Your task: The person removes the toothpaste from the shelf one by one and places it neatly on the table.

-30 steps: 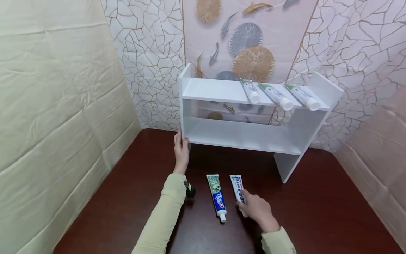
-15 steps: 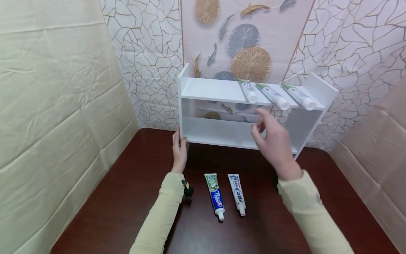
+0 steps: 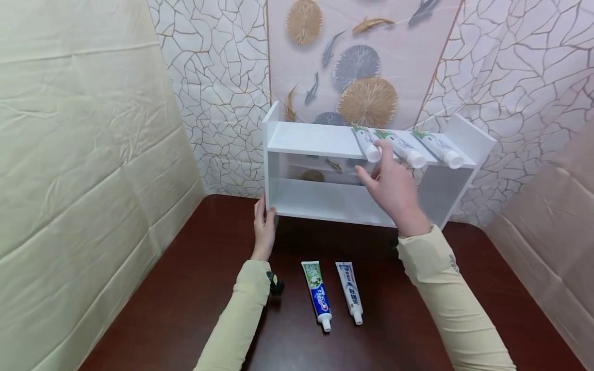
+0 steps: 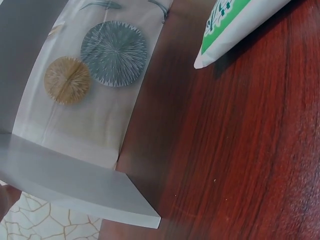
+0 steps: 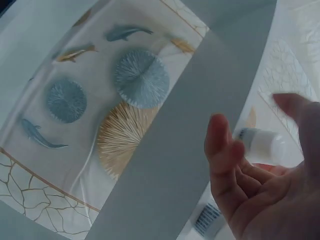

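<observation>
My left hand holds the left side panel of a white two-tier shelf, thumb in front and fingers around the outer side. In the left wrist view only a bit of that hand shows beside the panel. My right hand reaches up to the upper tier, index fingertip right at the leftmost toothpaste tube. In the right wrist view its white cap appears between the spread thumb and bent fingers. Two more toothpaste tubes, a middle one and a right one, lie alongside, caps overhanging the front edge.
On the dark red table lie a green-and-blue toothpaste tube and a white-and-blue toothpaste tube, caps toward me. Behind the shelf hangs a patterned cloth. A cream curtain borders the left side.
My right hand has left the white-and-blue tube on the table and risen to the upper tier, now moving in at the leftmost tube. The left hand stays on the panel.
</observation>
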### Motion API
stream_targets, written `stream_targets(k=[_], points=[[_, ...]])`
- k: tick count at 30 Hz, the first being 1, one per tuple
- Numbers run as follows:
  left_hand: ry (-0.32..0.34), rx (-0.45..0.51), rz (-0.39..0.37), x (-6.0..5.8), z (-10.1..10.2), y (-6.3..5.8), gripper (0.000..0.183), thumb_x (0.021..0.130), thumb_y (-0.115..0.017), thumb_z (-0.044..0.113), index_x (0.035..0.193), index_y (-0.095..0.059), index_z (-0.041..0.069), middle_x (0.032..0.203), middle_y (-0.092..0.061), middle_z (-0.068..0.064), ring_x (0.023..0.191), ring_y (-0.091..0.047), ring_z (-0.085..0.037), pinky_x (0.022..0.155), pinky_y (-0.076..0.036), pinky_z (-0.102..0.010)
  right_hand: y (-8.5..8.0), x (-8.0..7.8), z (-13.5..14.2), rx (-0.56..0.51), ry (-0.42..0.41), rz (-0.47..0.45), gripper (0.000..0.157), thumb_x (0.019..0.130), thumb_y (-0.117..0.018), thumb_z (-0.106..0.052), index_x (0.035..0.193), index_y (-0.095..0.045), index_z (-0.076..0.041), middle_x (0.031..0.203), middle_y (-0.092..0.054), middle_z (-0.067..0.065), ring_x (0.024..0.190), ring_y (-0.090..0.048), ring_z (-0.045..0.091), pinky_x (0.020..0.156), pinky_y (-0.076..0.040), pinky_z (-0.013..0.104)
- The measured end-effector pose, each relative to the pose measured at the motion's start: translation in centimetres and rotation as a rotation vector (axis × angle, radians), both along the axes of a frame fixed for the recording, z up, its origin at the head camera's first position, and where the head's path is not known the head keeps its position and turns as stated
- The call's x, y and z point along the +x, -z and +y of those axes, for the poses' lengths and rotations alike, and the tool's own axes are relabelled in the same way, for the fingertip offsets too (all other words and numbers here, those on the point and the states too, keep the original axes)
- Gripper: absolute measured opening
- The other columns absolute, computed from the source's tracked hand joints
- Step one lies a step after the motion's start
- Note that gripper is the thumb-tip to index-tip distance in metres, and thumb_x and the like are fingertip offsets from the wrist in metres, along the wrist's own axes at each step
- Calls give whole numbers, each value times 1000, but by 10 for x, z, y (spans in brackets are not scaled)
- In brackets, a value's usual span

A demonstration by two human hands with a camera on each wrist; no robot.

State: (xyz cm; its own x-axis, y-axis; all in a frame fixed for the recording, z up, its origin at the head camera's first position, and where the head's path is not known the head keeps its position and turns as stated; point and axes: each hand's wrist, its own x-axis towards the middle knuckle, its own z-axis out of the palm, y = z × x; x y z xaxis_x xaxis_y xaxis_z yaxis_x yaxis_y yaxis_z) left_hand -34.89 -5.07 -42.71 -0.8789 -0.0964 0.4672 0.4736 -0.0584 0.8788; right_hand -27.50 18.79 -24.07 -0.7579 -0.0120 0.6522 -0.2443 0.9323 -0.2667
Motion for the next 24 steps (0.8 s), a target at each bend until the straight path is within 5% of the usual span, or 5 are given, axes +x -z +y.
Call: stream_targets(k=[7,13,17,24], points=[[-3,-5,-3,3,0,-3,49,96,-38,17,142,-23,28,137,-32,-7,123,-37,-22,99,-33,-45,-3,-5,-2,-201,67,52,61,78,-56,-56,106,-34,-6,66,-50,16,58,-49,31,49,-34,37],[-5,2,-9,2,1,-3,49,96,-38,16,142,-25,28,136,-33,-7,123,-37,-21,99,-33,-43,2,-14,-3,-226,98,135,51,82,-57,-42,119,-46,-9,78,-64,26,65,-58,39,57,-40,45],[-3,27,-3,2,2,-2,50,96,-38,15,142,-24,26,136,-32,-8,124,-37,-22,100,-32,-43,6,-16,-3,-252,71,213,36,80,-58,-29,108,-54,-7,83,-66,22,61,-57,32,52,-38,36],[-3,26,15,2,0,-2,50,96,-37,13,143,-23,24,136,-32,-8,125,-36,-22,100,-31,-43,10,-9,-5,-253,55,222,30,74,-57,-17,101,-52,-6,73,-63,19,53,-50,28,47,-34,30]])
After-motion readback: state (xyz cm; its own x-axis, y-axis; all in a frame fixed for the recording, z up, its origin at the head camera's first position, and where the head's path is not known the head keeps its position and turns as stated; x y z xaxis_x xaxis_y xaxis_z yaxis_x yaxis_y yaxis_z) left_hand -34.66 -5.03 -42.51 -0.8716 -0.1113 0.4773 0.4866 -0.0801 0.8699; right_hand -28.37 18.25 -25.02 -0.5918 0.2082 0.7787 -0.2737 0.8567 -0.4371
